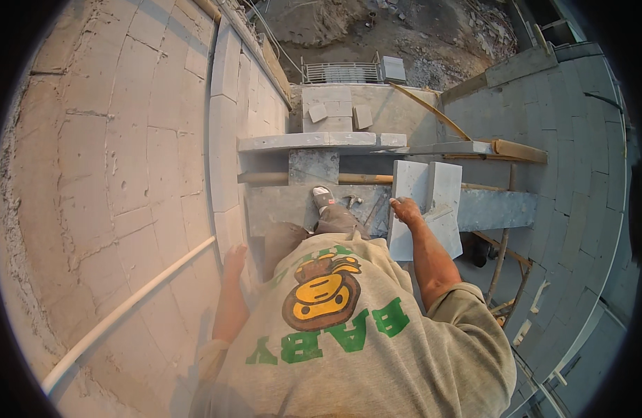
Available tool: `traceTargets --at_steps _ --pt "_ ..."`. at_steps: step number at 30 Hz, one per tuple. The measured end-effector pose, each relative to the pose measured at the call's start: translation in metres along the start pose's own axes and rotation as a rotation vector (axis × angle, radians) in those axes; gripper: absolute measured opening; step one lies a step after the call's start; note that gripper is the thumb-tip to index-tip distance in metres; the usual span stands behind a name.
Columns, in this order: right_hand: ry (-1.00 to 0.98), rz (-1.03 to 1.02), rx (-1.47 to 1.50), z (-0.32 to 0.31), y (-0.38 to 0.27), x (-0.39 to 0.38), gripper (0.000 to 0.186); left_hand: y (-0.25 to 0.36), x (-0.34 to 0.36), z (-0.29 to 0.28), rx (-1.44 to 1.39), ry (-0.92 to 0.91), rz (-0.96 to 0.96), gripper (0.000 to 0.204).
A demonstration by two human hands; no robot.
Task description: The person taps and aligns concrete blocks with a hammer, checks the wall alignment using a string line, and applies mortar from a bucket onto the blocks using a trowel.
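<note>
My right hand (405,210) is closed, with its fingers curled at the left edge of a pale aerated concrete block (410,182). What those fingers hold, if anything, I cannot make out. A second pale block (444,182) lies against the first, with a small chip or scrap on its surface. To the left, my left hand (235,259) has its fingers stretched out beside the block wall (227,181), seemingly touching it. Near my shoe (322,198), a hammer (353,200) lies on the grey walking board (279,202).
A ledge of pale blocks (307,141) crosses ahead, with loose blocks (333,108) beyond it. Wooden planks (519,151) and poles stand at the right, beside an opening below. A pale pipe (126,313) slants along the left wall. Another block wall (572,153) rises at right.
</note>
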State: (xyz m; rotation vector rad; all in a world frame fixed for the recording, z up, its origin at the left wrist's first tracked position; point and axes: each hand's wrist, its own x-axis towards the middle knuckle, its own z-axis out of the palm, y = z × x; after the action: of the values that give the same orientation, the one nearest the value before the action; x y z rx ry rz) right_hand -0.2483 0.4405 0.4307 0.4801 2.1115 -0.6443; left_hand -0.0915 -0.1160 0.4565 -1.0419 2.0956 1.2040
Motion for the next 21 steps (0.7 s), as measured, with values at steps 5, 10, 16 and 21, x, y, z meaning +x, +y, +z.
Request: traceTargets --at_steps 5,10,16,21 --pt "-0.002 -0.064 -0.058 -0.013 -0.034 0.021 0.048 -0.005 -0.029 0.014 -0.146 0.086 -0.036 0.053" --pt "-0.028 -0.121 -0.097 -0.01 -0.05 0.049 0.043 -0.024 -0.038 0.028 -0.209 0.231 -0.021 0.056" --pt "-0.09 -0.154 -0.201 -0.019 -0.115 0.043 0.036 -0.066 -0.09 0.056 -0.353 0.326 -0.103 0.057" --pt "-0.061 -0.367 -0.359 -0.036 -0.185 0.05 0.035 -0.169 -0.112 0.143 -0.302 0.335 -0.263 0.026"
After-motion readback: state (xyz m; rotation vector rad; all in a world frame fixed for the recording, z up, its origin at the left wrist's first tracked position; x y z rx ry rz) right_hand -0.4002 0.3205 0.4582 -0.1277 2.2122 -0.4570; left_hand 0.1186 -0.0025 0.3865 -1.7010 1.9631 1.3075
